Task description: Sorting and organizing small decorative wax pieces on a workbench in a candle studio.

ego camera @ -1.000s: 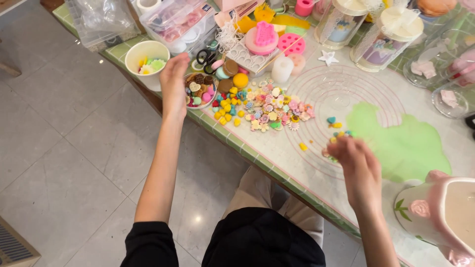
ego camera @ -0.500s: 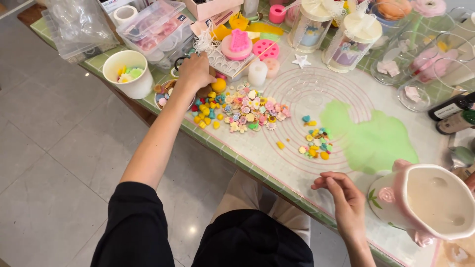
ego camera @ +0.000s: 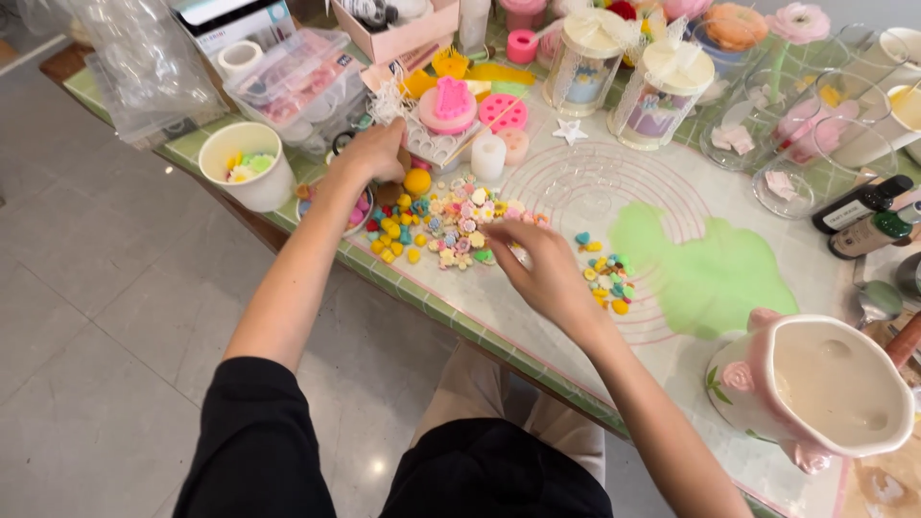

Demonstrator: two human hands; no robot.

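Note:
My left hand [ego camera: 376, 151] reaches to the far left of the table and rests on a small bowl of coloured candies [ego camera: 357, 206], fingers curled over its rim. My right hand [ego camera: 539, 267] hovers low over the table, fingers pinched at the edge of a big pile of small colourful decorations [ego camera: 449, 225]. Whether it holds one is hidden. A smaller pile of coloured bits [ego camera: 606, 281] lies on the clear round-marked mat [ego camera: 614, 182], beside a flat green sheet of soft material [ego camera: 705, 273].
A pink-and-white flowered pitcher [ego camera: 815, 393] stands at the near right. A white cup [ego camera: 247, 165], clear boxes [ego camera: 297, 82], pink moulds [ego camera: 448, 104], a white candle [ego camera: 487, 156], two domed jars [ego camera: 662, 91] and small bottles [ego camera: 868, 225] crowd the back.
My right hand moved from the near edge leftward and forward to the big decoration pile. My left hand stayed at the candy bowl. The camera view shifted.

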